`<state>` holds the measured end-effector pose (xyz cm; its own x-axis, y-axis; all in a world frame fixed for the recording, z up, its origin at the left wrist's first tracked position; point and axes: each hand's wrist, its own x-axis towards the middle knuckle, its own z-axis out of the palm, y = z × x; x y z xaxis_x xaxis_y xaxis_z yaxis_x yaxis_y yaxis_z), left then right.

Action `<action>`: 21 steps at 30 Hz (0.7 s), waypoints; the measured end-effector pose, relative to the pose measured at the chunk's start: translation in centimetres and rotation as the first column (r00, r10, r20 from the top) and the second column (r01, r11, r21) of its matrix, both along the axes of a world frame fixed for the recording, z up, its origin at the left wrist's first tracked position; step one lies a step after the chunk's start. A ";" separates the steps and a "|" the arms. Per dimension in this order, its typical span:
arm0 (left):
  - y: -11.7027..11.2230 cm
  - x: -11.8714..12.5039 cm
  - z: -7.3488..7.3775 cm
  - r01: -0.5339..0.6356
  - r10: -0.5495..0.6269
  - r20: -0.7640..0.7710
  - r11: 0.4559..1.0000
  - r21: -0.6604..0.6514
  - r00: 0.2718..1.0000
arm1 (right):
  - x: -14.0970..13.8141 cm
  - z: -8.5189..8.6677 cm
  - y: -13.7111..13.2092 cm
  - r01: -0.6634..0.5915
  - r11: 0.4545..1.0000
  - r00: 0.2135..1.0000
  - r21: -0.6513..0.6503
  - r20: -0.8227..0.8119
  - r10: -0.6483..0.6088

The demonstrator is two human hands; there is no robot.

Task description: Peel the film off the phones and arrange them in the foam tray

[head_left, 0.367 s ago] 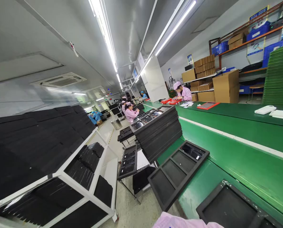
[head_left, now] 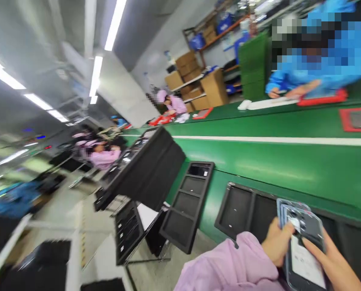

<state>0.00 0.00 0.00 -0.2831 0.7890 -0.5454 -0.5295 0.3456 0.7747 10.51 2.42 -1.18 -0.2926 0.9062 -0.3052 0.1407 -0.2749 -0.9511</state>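
Note:
My left hand (head_left: 276, 243), in a pink sleeve, and my right hand (head_left: 334, 263) both hold a small stack of grey phone back covers (head_left: 301, 226) at the bottom right. The left thumb rests on the stack's edge, and the right fingers lie along its lower side. The stack hovers over a black foam tray (head_left: 238, 207) with square pockets on the green bench edge. A label or white sheet shows on the top cover.
A second black tray (head_left: 189, 204) overhangs the bench edge, beside a tall stack of black trays (head_left: 152, 169). The green conveyor belt (head_left: 289, 161) runs across. A person in blue (head_left: 320, 60) works opposite at a red tray (head_left: 322, 98). Cardboard boxes (head_left: 212, 87) stand behind.
The view has swung right and down. Both my hands with the stack of covers have come into view, and the person in blue opposite now shows.

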 end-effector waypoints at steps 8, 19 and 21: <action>1.3 0.1 0.2 0.331 -0.246 -0.256 0.866 0.375 0.935 | 3.5 0.7 0.3 -0.006 0.822 1.000 0.570 0.016 -0.004; 0.9 0.7 -2.7 0.390 0.044 -0.523 0.615 0.685 0.851 | 2.9 -1.1 -0.6 0.069 0.724 0.997 0.686 -0.032 -0.065; 1.0 0.7 -2.6 0.391 0.062 -0.523 0.590 0.706 0.850 | 2.9 -1.1 -0.8 0.060 0.718 0.998 0.694 -0.021 -0.063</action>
<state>0.66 0.96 -2.65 -0.1241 0.8867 0.4453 -0.0417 -0.4531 0.8905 13.46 1.62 -2.25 -0.2288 0.8804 0.4154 0.1508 0.4536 -0.8783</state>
